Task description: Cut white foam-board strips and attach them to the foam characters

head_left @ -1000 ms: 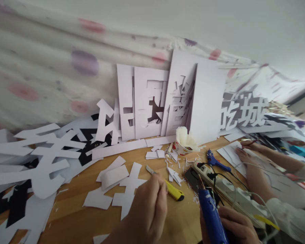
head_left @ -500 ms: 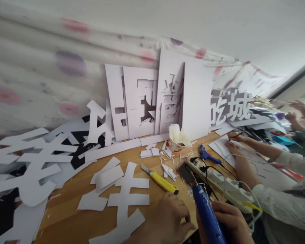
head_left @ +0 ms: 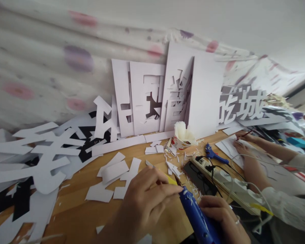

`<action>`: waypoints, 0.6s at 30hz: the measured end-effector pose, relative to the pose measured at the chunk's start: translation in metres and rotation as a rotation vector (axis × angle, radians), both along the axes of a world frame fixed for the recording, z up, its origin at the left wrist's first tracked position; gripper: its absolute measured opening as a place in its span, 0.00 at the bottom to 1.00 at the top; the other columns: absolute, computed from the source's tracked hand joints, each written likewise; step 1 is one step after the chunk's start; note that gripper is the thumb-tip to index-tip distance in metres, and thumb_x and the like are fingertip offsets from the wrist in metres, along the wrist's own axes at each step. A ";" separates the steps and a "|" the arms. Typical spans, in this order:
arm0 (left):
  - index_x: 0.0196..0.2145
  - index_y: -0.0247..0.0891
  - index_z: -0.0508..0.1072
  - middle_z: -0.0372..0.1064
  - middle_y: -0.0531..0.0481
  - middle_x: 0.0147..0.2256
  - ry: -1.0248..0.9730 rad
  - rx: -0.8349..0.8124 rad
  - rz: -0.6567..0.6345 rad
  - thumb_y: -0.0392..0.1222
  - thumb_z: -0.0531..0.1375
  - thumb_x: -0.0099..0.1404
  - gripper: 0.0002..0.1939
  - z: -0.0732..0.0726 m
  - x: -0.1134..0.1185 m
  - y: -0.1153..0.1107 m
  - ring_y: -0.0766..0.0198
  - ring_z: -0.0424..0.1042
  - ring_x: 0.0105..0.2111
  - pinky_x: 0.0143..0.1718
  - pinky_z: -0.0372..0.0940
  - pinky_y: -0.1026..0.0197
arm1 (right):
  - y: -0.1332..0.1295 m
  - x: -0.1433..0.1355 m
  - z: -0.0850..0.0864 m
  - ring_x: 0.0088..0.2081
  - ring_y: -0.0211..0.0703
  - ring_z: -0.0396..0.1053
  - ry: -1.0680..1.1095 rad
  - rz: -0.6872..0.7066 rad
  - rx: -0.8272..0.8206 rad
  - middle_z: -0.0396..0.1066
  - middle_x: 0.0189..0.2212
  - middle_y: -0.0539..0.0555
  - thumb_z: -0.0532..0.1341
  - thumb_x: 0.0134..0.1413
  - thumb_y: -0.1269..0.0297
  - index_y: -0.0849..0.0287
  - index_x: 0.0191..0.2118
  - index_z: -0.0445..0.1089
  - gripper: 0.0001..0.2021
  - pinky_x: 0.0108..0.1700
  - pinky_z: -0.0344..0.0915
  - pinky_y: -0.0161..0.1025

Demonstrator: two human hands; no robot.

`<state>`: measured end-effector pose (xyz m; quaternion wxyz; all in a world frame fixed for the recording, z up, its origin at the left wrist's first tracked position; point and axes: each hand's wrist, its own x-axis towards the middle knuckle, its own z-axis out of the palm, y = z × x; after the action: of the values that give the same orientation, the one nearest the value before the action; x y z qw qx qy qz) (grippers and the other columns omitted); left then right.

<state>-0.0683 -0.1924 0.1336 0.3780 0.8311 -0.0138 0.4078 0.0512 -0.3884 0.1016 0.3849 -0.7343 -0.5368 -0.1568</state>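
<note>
A blue glue gun (head_left: 197,213), streaked with white bits, slants up from the bottom edge, with my right hand (head_left: 222,213) closed around it. A ring shows on that hand. My left hand (head_left: 147,196) reaches over to the gun's front end. Its fingers are pressed together, a fingertip meeting the blue body; whatever they pinch is hidden. Behind the left hand lies a yellow utility knife (head_left: 171,179), mostly covered, its blade poking out beyond the knuckles. White cut-out board pieces (head_left: 115,172) lie to the left of that hand, one partly under it.
A power strip (head_left: 225,184) with cables lies right of the gun, beside a second blue glue gun (head_left: 216,156). A paper cup (head_left: 179,142) holds pale pieces. White boards (head_left: 205,98) lean at the back. Cut-out characters (head_left: 51,162) pile up left. A co-worker's arms (head_left: 256,169) work at right.
My left hand has risen from the table to the glue gun's front end, now covering much of the utility knife. The glue gun has shifted slightly left. The view has turned slightly left.
</note>
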 end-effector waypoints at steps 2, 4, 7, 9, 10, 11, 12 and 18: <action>0.44 0.40 0.76 0.70 0.49 0.33 0.049 0.090 -0.003 0.34 0.56 0.70 0.10 0.004 -0.005 0.005 0.66 0.67 0.33 0.34 0.64 0.63 | 0.003 -0.001 0.006 0.30 0.38 0.73 0.001 0.038 -0.020 0.72 0.31 0.50 0.57 0.61 0.61 0.54 0.35 0.68 0.05 0.30 0.66 0.31; 0.43 0.43 0.77 0.69 0.50 0.33 0.087 0.147 0.011 0.34 0.55 0.71 0.11 0.004 -0.009 0.009 0.64 0.66 0.34 0.36 0.63 0.62 | 0.005 -0.002 0.010 0.29 0.38 0.73 -0.004 0.074 -0.039 0.71 0.31 0.51 0.56 0.62 0.61 0.55 0.35 0.68 0.07 0.29 0.66 0.31; 0.42 0.49 0.77 0.69 0.52 0.37 0.139 0.216 0.065 0.37 0.57 0.70 0.10 0.003 -0.017 0.014 0.63 0.65 0.38 0.44 0.60 0.59 | 0.009 -0.002 0.012 0.30 0.39 0.73 -0.017 0.136 -0.072 0.72 0.32 0.53 0.57 0.60 0.62 0.56 0.36 0.68 0.05 0.28 0.66 0.32; 0.41 0.50 0.76 0.69 0.54 0.39 0.168 0.254 0.106 0.41 0.62 0.67 0.05 0.005 -0.022 0.017 0.63 0.64 0.40 0.48 0.57 0.59 | 0.011 -0.002 0.013 0.30 0.39 0.73 -0.015 0.157 -0.095 0.72 0.32 0.54 0.58 0.59 0.64 0.55 0.36 0.68 0.04 0.28 0.66 0.32; 0.39 0.50 0.76 0.69 0.55 0.39 0.170 0.278 0.119 0.42 0.63 0.66 0.04 0.006 -0.024 0.018 0.63 0.64 0.40 0.48 0.56 0.59 | 0.013 -0.003 0.013 0.30 0.40 0.73 -0.016 0.173 -0.109 0.72 0.33 0.54 0.58 0.59 0.64 0.55 0.36 0.68 0.03 0.28 0.66 0.31; 0.38 0.49 0.76 0.69 0.56 0.39 0.174 0.298 0.129 0.43 0.64 0.65 0.03 0.008 -0.026 0.019 0.63 0.63 0.40 0.49 0.55 0.59 | 0.015 -0.003 0.014 0.30 0.40 0.73 -0.016 0.188 -0.120 0.72 0.33 0.54 0.58 0.59 0.62 0.55 0.37 0.68 0.04 0.28 0.66 0.31; 0.37 0.49 0.76 0.69 0.56 0.39 0.180 0.319 0.137 0.43 0.64 0.65 0.02 0.009 -0.027 0.021 0.63 0.63 0.39 0.49 0.55 0.60 | 0.016 -0.004 0.015 0.30 0.40 0.73 -0.015 0.194 -0.129 0.72 0.33 0.54 0.58 0.60 0.60 0.55 0.37 0.68 0.06 0.28 0.66 0.31; 0.34 0.48 0.76 0.69 0.57 0.39 0.218 0.389 0.141 0.42 0.59 0.69 0.06 0.013 -0.029 0.023 0.64 0.64 0.41 0.50 0.54 0.59 | 0.022 -0.017 0.020 0.32 0.38 0.73 0.026 0.122 -0.166 0.71 0.34 0.53 0.55 0.65 0.56 0.54 0.38 0.69 0.10 0.32 0.64 0.31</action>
<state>-0.0970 -0.1695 0.1465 0.1807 0.9263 0.0069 0.3304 0.0338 -0.3665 0.1217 0.3386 -0.7315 -0.5866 -0.0783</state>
